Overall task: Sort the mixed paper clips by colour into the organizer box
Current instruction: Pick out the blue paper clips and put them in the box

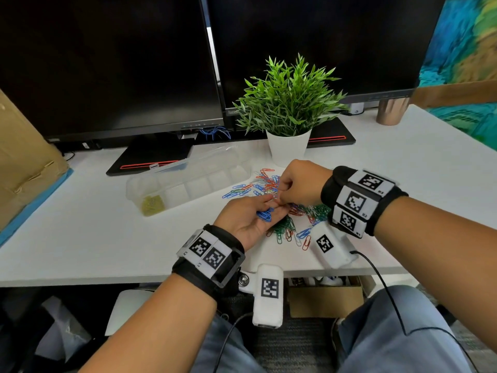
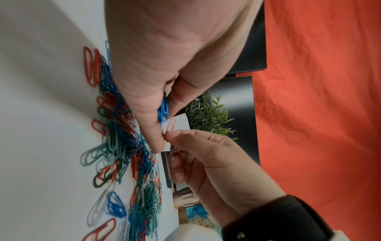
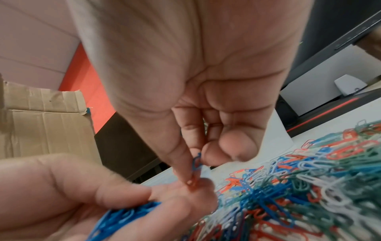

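The left hand point(image 1: 247, 219) lay palm-up, its fingers loosely cupping a small bunch of blue plastic-coated paper clips point(image 1: 265, 214). The right hand point(image 1: 298, 184) pinched a linked pair, one blue clip point(image 3: 196, 162) and one orange-red clip point(image 3: 192, 181), between thumb and forefinger at the left fingertips point(image 1: 271, 199). The two seemed hooked together, though blur in the wrist views leaves that unsure.

If they were tugged apart carelessly, the cupped bunch could spill back into the mixed pile of red, blue, green and white clips point(image 1: 285, 208) beneath both hands, or the red one could ride along with the blues.

The clear plastic compartmented organizer box point(image 1: 188, 184) sat open to the left of the pile, with yellow clips point(image 1: 153, 204) in its near-left cell. All rested on a white desk point(image 1: 107, 232) before two dark monitors point(image 1: 107, 63) and a potted green plant point(image 1: 289, 103).
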